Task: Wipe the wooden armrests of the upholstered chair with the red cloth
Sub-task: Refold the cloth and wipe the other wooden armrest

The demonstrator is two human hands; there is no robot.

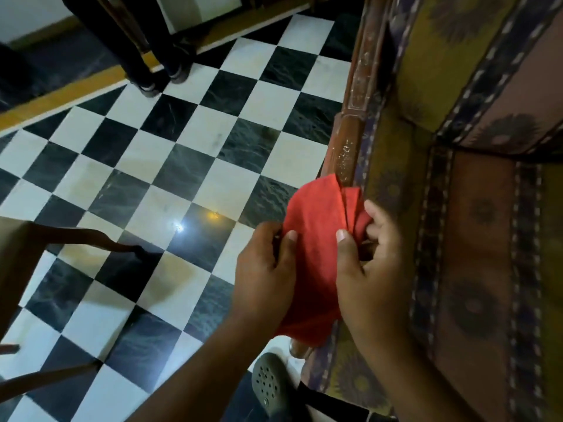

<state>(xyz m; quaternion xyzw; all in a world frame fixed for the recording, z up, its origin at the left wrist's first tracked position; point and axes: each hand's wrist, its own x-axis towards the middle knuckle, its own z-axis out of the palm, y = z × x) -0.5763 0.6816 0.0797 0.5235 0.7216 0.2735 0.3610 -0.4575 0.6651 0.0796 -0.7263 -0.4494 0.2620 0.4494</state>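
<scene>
The red cloth (316,239) is folded and held in front of me by both hands, over the near end of the wooden armrest. My left hand (265,275) pinches its left edge between thumb and fingers. My right hand (371,269) grips its right side, thumb on top. The wooden armrest (350,117) runs away from me along the left side of the upholstered chair (475,208); its reddish-brown wood is scuffed with pale specks. The chair has striped yellow, brown and dark blue patterned fabric. The cloth hides the armrest's near end.
A black-and-white checkered tile floor (170,184) spreads to the left. Another person's dark-trousered legs and shoes (158,74) stand at the top. A wooden chair (36,239) sits at the left edge. My grey perforated clog (271,388) is below the cloth.
</scene>
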